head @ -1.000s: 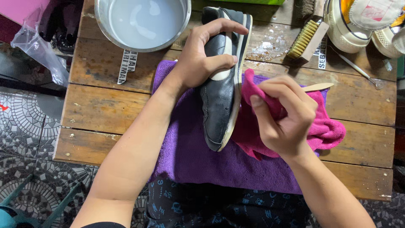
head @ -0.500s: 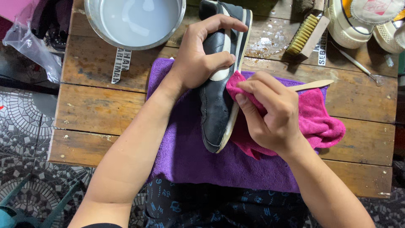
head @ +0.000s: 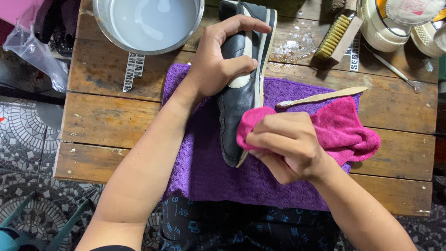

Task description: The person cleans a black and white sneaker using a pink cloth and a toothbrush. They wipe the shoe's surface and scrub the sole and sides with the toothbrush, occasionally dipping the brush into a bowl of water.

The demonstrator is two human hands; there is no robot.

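Note:
A black shoe with a white sole (head: pixel 239 100) lies on its side on a purple towel (head: pixel 209 167) spread over a wooden table (head: pixel 111 116). My left hand (head: pixel 218 60) grips the shoe around its middle and holds it down. My right hand (head: pixel 283 144) is closed on a bunched pink cloth (head: pixel 344 130) and presses a fold of it against the shoe's lower side near the sole.
A metal basin of cloudy water (head: pixel 148 23) stands at the back left. A scrub brush (head: pixel 339 35) and a small wooden brush (head: pixel 320 97) lie right of the shoe. Pale shoes (head: pixel 404 23) sit at the back right. A plastic bag (head: pixel 32 46) hangs off the left edge.
My right hand with the pink cloth has slid left along the shoe's side toward its toe end. My left hand keeps the same grip on the shoe.

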